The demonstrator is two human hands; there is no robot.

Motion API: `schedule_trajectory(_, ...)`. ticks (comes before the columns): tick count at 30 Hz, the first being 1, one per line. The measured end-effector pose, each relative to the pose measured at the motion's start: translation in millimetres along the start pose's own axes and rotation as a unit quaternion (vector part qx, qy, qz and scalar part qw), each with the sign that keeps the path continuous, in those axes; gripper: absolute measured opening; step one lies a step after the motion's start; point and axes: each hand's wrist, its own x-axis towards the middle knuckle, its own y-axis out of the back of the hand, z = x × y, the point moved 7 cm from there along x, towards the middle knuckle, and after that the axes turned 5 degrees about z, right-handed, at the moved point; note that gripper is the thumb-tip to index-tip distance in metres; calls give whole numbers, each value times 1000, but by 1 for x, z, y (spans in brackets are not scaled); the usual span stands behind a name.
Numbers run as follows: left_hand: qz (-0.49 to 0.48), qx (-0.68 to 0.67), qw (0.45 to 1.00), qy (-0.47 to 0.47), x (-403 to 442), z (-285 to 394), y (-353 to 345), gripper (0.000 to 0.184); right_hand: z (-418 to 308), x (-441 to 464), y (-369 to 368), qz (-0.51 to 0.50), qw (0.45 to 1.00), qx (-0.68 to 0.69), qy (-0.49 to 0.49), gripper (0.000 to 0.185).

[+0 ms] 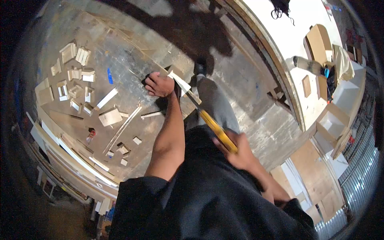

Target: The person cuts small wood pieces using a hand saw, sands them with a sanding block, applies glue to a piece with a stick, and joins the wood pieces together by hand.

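Observation:
My right hand is wrapped round a long tool with a yellow handle. Its narrow metal part runs forward from the handle; whether it is a saw or a hammer I cannot tell. The far end of the tool meets a white-faced strip beside a wooden piece near my feet. Just left of that strip, my left hand is low with its fingers curled closed. A dark shape shows under its fingers, too unclear to name. My legs partly hide what lies beneath the wooden piece.
Several small wooden blocks and frames lie across the floor at left, near blue tape. Long thin strips and a red-and-black tool lie closer in. A white-topped table edges the right; box-like wooden pieces stand there.

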Motion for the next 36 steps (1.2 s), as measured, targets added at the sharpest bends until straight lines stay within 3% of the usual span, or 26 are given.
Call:
schedule_trajectory(1,0,11,1000,-1,3,-5,2,22,-2,-13,9,-15,999,42,-20,25)
schedule_trajectory(3,0,5,1000,-8,0,-4,1,21,7,0,2,-57,997,-24,-51,24)
schedule_trajectory(6,-8,7,1000,-9,2,-3,-4,20,32,41,-30,-30,997,-70,-4,23)
schedule_trajectory(10,-23,9,1000,19,3,-3,-3,20,5,-10,2,-2,1000,12,21,28)
schedule_trajectory(13,4,12,1000,22,-1,0,0,20,17,-7,8,-24,998,13,-59,28)
schedule_trajectory(17,-25,-1,1000,-10,-4,-3,-1,20,27,33,-11,-6,999,-29,-43,33)
schedule_trajectory(19,-1,-7,1000,25,1,-1,-1,19,32,13,-18,-49,997,-52,-20,33)
schedule_trajectory(23,-10,5,1000,15,-1,-2,-1,18,11,-28,17,6,999,39,-37,26)
schedule_trajectory(25,-14,0,1000,18,5,-1,-3,18,24,5,-6,-27,1000,1,-2,26)
schedule_trajectory(29,-22,-28,999,-2,0,0,-9,19,35,18,-15,-59,993,-72,-72,24)
schedule_trajectory(30,-15,-26,1000,3,-2,3,-7,18,16,5,-2,0,1000,-4,19,24)
schedule_trajectory(33,3,-10,1000,12,-2,-4,2,17,12,-11,12,-24,998,16,-57,22)
schedule_trajectory(36,8,-7,1000,-16,-1,2,-1,18,19,40,-2,-11,1000,-11,-22,28)
